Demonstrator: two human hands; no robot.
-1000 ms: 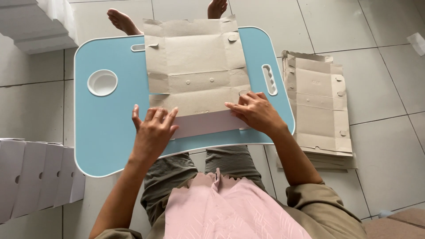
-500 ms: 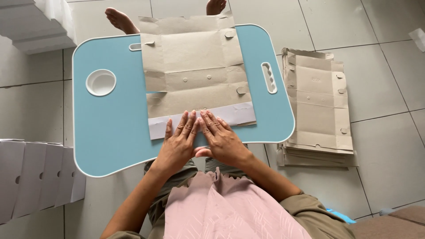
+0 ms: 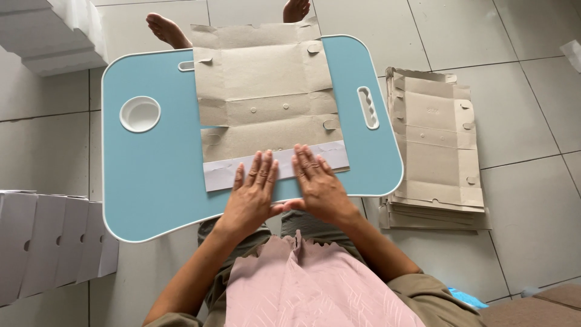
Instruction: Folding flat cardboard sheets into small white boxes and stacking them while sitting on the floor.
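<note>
Since half a second before, both hands had slid slightly up onto the white flap (image 3: 275, 166) of the cardboard (image 3: 266, 97), which lay flat across the blue desk (image 3: 151, 181). The left hand (image 3: 254, 194) and right hand (image 3: 318, 184) lay flat, fingers spread, pressing side by side, grasping nothing. At 3 o'clock a cardboard stack (image 3: 436, 151) rested on the floor; white boxes (image 3: 48, 242) stood at 8 o'clock.

floor (image 3: 532, 181) – pale grey tiles | daylight – soft | white steps (image 3: 48, 36) top-left

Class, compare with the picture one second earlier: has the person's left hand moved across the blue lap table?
Yes. The left hand has slid rightward, away from the round cup recess, and now lies beside the right hand on the cardboard sheet's folded white edge.
</note>
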